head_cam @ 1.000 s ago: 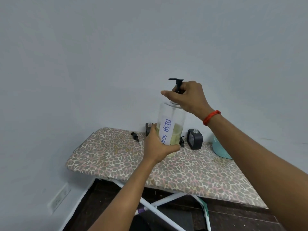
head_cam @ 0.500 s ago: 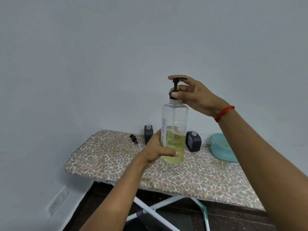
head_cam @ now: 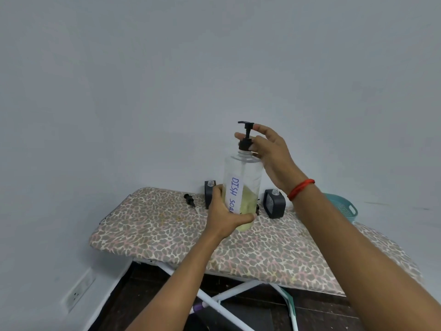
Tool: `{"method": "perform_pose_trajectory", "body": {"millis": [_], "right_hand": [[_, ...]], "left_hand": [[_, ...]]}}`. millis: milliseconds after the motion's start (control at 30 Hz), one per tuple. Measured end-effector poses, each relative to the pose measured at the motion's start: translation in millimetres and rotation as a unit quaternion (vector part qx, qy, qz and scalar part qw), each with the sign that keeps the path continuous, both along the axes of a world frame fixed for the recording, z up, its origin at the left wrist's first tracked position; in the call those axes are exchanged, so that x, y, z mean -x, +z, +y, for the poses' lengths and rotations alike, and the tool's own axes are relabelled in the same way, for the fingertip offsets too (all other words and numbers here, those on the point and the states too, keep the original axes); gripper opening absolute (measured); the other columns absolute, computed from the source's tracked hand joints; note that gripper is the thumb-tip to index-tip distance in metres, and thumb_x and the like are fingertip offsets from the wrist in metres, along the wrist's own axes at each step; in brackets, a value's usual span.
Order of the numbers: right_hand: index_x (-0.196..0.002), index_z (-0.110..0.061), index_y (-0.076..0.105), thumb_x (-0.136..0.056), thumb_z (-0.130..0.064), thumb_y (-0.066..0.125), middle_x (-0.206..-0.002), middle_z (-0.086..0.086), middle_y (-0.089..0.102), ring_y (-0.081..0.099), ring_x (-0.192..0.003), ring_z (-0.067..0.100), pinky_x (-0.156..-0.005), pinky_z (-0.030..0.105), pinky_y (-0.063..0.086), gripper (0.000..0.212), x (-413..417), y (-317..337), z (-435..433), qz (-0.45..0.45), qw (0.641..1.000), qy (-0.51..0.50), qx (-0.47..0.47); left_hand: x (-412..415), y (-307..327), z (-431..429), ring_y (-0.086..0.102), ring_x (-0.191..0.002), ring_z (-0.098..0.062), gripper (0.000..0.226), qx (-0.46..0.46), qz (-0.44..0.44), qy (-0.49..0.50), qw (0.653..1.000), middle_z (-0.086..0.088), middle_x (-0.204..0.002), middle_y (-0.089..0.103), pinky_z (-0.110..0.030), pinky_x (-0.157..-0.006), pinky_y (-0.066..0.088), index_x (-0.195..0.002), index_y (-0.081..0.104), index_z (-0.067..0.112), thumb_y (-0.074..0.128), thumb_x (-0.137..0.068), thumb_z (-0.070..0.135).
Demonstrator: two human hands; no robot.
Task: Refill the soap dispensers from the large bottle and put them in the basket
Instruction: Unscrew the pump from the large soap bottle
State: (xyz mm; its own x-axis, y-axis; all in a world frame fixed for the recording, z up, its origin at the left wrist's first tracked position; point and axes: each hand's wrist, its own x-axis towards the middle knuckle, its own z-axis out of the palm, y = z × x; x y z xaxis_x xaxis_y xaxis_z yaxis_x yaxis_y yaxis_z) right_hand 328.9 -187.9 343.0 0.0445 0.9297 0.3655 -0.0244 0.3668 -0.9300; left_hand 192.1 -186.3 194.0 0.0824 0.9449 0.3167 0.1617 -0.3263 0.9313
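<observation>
A large clear bottle (head_cam: pixel 248 177) with yellow soap in its lower part and a "DISH SOAP" label is held upright above the ironing board. My left hand (head_cam: pixel 225 217) grips its lower body. My right hand (head_cam: pixel 267 151) holds the black pump cap (head_cam: pixel 245 142) at the neck, thumb on the left, fingers on the right, index finger raised. Two dark grey soap dispensers stand open-necked behind the bottle, one on the left (head_cam: pixel 210 194) and one on the right (head_cam: pixel 274 204). A teal basket (head_cam: pixel 346 206) sits at the board's far right, partly hidden by my right forearm.
The ironing board (head_cam: pixel 155 230) has a leopard-print cover and stands against a grey wall. A loose black pump (head_cam: pixel 189 199) lies near the left dispenser; another small black part (head_cam: pixel 257 210) shows behind the bottle. White legs (head_cam: pixel 229 295) cross below. A wall outlet (head_cam: pixel 78 292) is low left.
The bottle has turned so its label faces me again. My right hand has shifted its hold round the pump cap, with the fingers now to the right of it.
</observation>
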Motion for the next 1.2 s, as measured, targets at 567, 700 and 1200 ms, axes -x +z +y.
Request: {"method": "perform_pose_trajectory", "body": {"millis": [567,700,1200], "right_hand": [[-0.12,-0.02,0.061,-0.083,-0.035,0.081,-0.117,-0.003,0.071,0.068,-0.106,0.012,-0.086,0.027,0.051,0.045,-2.7,-34.0,9.0,-0.11,0.985,-0.126,0.036],[-0.092,-0.016,0.075,-0.071,-0.044,0.09,-0.095,-0.007,0.077,0.072,-0.086,0.01,-0.081,0.028,0.057,0.038,-2.2,-44.0,9.6,-0.155,0.976,-0.153,0.023],[-0.1,-0.019,0.078,-0.071,-0.025,0.091,-0.091,0.003,0.078,0.074,-0.092,0.02,-0.089,0.034,0.06,0.033,7.5,-82.1,8.1,-0.123,0.979,-0.159,0.042]], "left_hand": [[-4.9,-23.3,1.1,0.063,-0.092,-0.007,0.086,-0.013,0.029,0.057,0.998,0.009,-0.107,0.061,-0.012,-0.064,0.05,-0.121,0.044,0.025,0.099,-0.054,0.019],[-4.2,-28.5,1.2,0.063,-0.09,-0.011,0.086,0.0,0.047,0.081,0.996,0.007,-0.106,0.061,-0.025,-0.066,0.052,-0.117,0.043,0.027,0.096,-0.05,0.025],[-1.5,-64.5,6.7,0.064,-0.086,-0.01,0.084,0.067,0.063,0.086,0.992,0.009,-0.102,0.064,-0.023,-0.062,0.045,-0.115,0.045,0.026,0.098,-0.051,0.017]]}}
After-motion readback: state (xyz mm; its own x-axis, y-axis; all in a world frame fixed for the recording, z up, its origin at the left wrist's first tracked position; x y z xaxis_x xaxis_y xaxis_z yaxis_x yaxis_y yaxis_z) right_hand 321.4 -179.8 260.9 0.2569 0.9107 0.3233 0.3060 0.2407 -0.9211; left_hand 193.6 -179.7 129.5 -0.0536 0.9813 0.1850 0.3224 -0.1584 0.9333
